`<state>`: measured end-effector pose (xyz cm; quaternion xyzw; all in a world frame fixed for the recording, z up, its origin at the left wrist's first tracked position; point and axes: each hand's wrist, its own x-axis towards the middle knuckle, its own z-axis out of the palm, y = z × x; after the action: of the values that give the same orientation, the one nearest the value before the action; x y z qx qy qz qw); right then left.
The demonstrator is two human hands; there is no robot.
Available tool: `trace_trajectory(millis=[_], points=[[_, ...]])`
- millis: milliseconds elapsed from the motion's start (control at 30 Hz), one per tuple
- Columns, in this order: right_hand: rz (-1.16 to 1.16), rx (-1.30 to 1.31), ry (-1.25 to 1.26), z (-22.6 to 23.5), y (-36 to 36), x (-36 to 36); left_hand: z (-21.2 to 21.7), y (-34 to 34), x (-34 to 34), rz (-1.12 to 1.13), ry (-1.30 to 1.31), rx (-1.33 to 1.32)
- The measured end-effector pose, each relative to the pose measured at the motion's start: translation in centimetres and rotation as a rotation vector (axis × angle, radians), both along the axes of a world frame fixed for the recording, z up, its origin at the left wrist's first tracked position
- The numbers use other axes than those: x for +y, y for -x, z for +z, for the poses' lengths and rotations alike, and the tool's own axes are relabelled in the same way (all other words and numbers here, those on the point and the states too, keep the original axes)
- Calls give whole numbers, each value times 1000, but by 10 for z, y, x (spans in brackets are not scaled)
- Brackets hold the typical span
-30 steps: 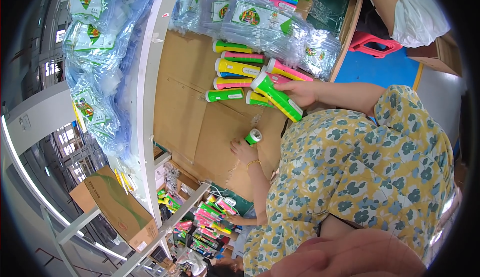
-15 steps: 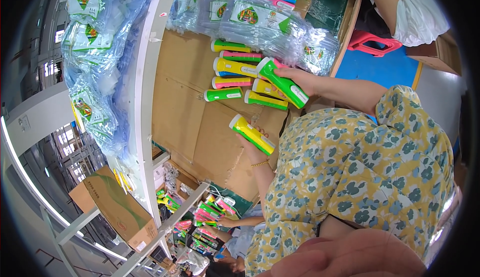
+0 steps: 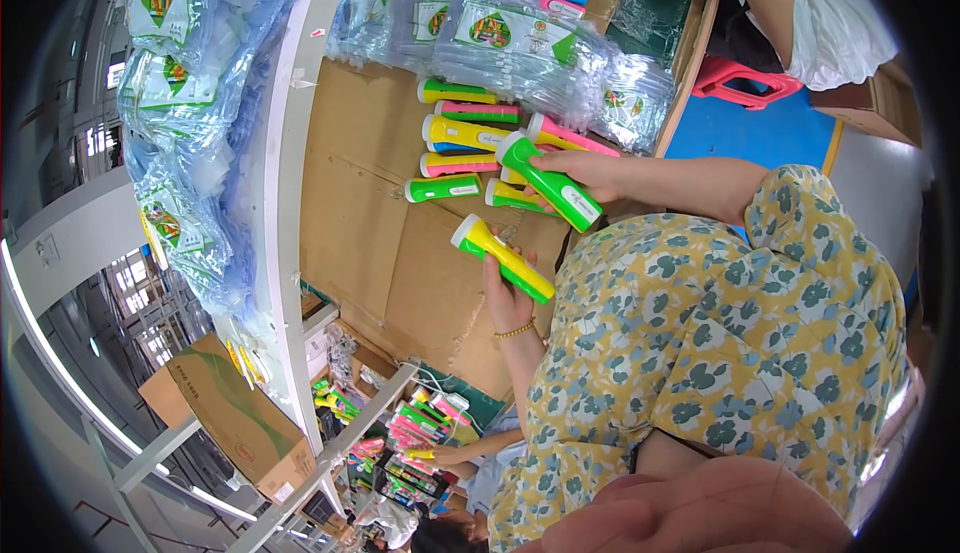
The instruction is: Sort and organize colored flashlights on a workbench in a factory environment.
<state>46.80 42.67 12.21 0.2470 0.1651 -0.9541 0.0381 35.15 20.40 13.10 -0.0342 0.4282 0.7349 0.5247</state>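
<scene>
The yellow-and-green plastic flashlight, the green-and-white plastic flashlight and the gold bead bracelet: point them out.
Yellow-and-green plastic flashlight (image 3: 503, 257), head view, on its barrel.
Green-and-white plastic flashlight (image 3: 548, 181), head view, mid-barrel.
Gold bead bracelet (image 3: 515, 331), head view, on the wrist band.

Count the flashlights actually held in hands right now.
2. A yellow flashlight is in the left hand, and a green flashlight is in the right hand. More lie loose on the cardboard; some may be hidden.

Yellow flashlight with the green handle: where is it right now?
Head view, centre: the yellow flashlight is in the left hand, lifted over the cardboard sheet, just below the green flashlight held by the right hand.
</scene>
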Motion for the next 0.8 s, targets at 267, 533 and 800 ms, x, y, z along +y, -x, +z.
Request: trace_trajectory(millis=[267,533,800], points=[[7,-41,-77,-4,-3,-5,28,-8,19,56,-64,-112],[42,0,-63,-5,-3,-7,39,-19,34,-7,490,674],[54,10,-83,-7,-5,-10,37,-24,41,47,553,1257]])
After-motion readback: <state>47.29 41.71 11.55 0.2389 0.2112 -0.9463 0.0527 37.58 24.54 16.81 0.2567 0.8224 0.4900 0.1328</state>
